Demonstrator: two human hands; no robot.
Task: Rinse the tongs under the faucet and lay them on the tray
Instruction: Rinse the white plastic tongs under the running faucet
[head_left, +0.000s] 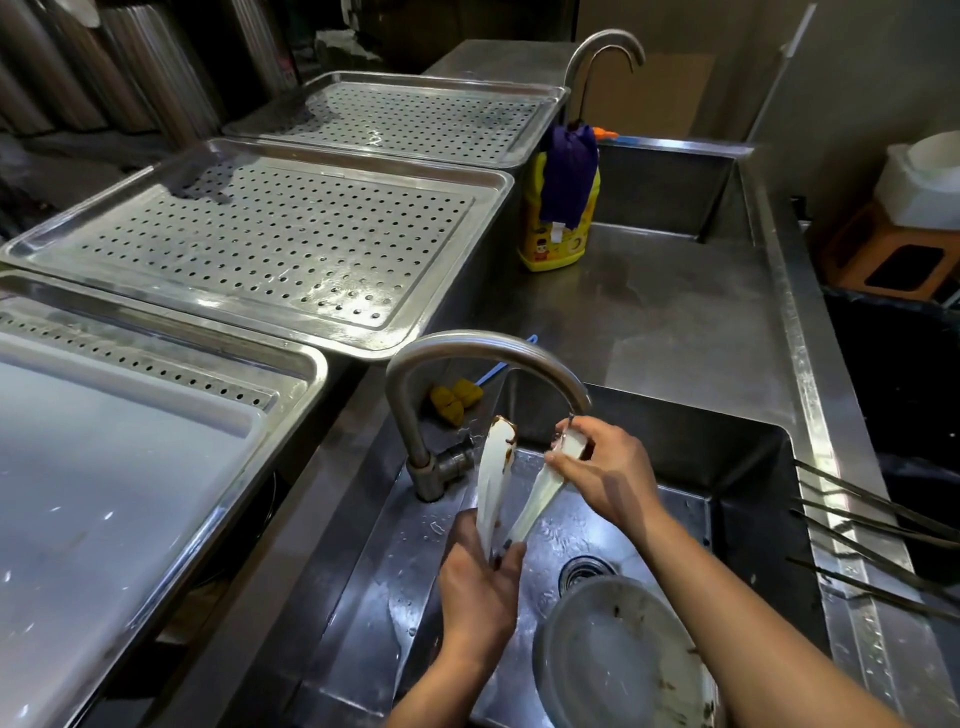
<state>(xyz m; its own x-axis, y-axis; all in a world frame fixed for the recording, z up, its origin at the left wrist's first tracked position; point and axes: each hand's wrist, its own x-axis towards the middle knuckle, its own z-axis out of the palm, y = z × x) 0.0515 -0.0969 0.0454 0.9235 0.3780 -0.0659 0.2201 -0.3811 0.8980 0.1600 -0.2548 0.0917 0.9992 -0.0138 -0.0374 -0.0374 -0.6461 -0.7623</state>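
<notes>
White plastic tongs (493, 478) stand in a V over the sink (748, 467), their left arm smeared with brown sauce near the tip. My left hand (480, 587) grips the hinge end from below. My right hand (605, 470) pinches the tip of the right arm directly under the spout of the curved steel faucet (467, 353), where a thin stream of water falls. A perforated steel tray (291, 244) lies on the counter to the upper left, wet and bare.
A dirty grey bowl (618, 654) sits in the sink near the drain (584, 569). Yellow sponges (454, 400) lie behind the faucet. A yellow detergent bottle (558, 218) stands further back. More perforated trays (415, 114) lie to the left. Metal skewers (872, 530) rest on the right rim.
</notes>
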